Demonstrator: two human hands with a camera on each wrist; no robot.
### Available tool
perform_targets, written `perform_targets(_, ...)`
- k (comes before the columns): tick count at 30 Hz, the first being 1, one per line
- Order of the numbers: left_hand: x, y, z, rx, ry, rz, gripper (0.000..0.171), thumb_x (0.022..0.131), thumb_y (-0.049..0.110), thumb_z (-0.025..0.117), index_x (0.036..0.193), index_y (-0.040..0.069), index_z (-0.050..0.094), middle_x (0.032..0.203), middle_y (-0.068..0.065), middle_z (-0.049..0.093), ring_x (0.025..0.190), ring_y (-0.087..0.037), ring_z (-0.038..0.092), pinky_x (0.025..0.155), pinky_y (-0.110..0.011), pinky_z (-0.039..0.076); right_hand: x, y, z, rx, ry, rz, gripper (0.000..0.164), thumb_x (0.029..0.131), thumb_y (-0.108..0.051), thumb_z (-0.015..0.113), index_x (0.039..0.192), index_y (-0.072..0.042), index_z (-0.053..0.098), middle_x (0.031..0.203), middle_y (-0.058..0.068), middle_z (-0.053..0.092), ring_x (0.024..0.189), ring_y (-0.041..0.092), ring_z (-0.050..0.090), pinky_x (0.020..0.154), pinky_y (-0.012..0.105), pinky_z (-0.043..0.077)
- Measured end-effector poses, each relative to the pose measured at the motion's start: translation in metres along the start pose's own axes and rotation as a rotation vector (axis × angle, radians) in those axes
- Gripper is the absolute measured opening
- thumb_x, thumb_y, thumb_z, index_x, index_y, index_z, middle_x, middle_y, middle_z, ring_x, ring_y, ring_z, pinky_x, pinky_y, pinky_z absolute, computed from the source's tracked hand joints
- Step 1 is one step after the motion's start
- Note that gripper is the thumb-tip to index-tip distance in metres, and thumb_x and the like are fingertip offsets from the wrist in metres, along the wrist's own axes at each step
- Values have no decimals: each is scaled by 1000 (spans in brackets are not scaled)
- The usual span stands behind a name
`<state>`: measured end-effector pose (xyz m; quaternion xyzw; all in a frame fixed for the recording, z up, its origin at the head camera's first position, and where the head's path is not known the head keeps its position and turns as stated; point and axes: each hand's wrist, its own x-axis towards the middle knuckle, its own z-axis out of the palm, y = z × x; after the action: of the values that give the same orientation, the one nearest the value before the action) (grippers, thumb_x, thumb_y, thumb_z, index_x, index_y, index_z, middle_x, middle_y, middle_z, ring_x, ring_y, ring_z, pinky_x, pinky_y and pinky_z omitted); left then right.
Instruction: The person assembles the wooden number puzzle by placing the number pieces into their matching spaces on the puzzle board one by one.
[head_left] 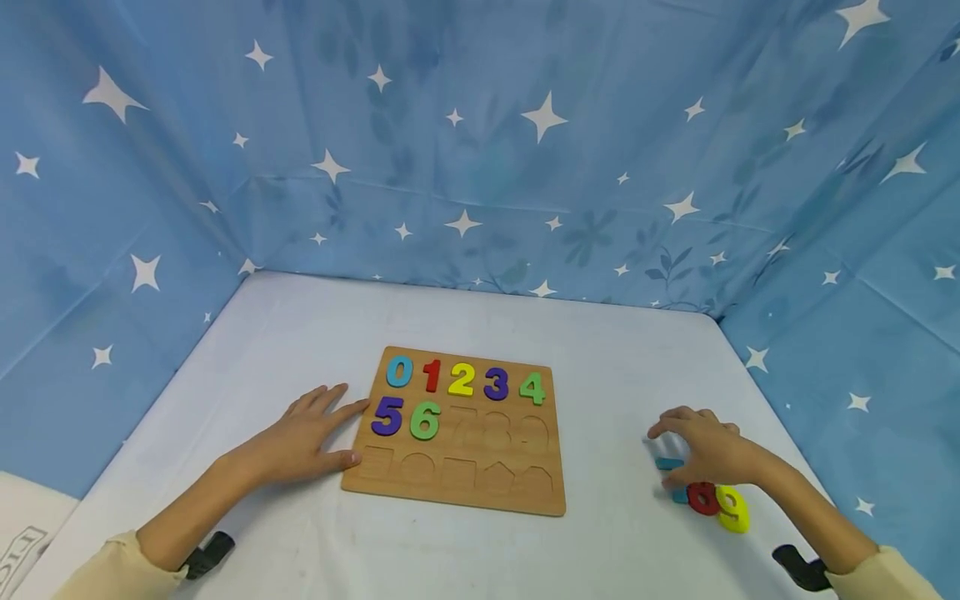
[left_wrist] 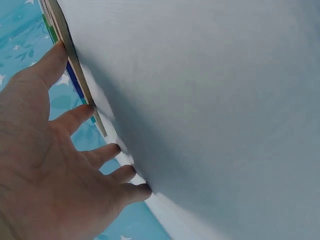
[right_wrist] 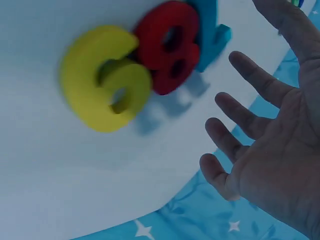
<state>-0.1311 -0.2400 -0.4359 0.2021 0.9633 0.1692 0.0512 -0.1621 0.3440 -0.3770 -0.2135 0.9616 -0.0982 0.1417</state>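
A wooden number puzzle board lies on the white tabletop. Numerals 0 through 4 fill its top row, with a purple 5 and a green 6 below. My left hand is spread at the board's left edge, thumb and index finger touching it. Over at the right, my right hand hovers with parted fingers above a blue 7, which it partly hides in the head view. Beside that lie a red 8 and a yellow 9. Nothing is held in either hand.
Outlined recesses show in the board's middle row, right of the 6, and along its bottom row. A blue star-patterned curtain surrounds the white table at the back and sides. A printed white item sits at the lower left.
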Motion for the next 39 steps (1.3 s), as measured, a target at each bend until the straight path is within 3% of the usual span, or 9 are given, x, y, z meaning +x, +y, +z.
perform_targets(9, 3, -3, 1, -143, -7, -32, 81, 80, 59, 75, 146, 20, 50, 157, -23, 25, 141, -54, 13, 100, -78, 21, -18, 17, 19, 30, -32, 89, 61, 59, -43, 94, 108, -23, 63, 127, 20, 53, 104, 41, 46, 67, 51, 40)
perform_targets(17, 3, -3, 1, -185, -4, -46, 79, 78, 60, 76, 143, 23, 51, 157, -22, 24, 142, -53, 10, 100, -79, 19, -16, 17, 22, -32, 30, 69, 58, 60, -44, 93, 104, -22, 65, 127, 20, 54, 108, 46, 45, 74, 65, 39)
perform_targets(21, 3, -3, 0, -172, -1, -46, 80, 78, 62, 75, 143, 23, 51, 157, -22, 24, 142, -53, 10, 100, -78, 19, -10, 8, 14, -53, 119, 14, 53, 63, -44, 92, 103, -21, 68, 130, 22, 54, 112, 50, 44, 76, 68, 36)
perform_targets(28, 4, -1, -3, -160, -1, -55, 80, 78, 61, 76, 143, 22, 51, 157, -22, 25, 142, -54, 11, 101, -78, 19, 25, -30, -12, -29, 288, -93, 49, 66, -40, 92, 103, -17, 71, 134, 20, 52, 119, 46, 38, 82, 64, 31)
perform_targets(34, 3, -1, 1, -150, -9, -51, 79, 78, 61, 75, 143, 21, 51, 156, -23, 25, 141, -55, 13, 102, -77, 20, 67, -78, -16, -66, 307, -188, 49, 67, -44, 90, 102, -16, 71, 136, 15, 52, 122, 42, 40, 88, 67, 29)
perform_targets(39, 3, -2, 1, -134, -3, -44, 80, 78, 63, 74, 143, 21, 51, 156, -23, 27, 141, -54, 14, 102, -76, 21, 106, -125, -8, -102, 296, -290, 49, 67, -53, 87, 99, -19, 71, 138, 10, 52, 125, 38, 41, 94, 71, 25)
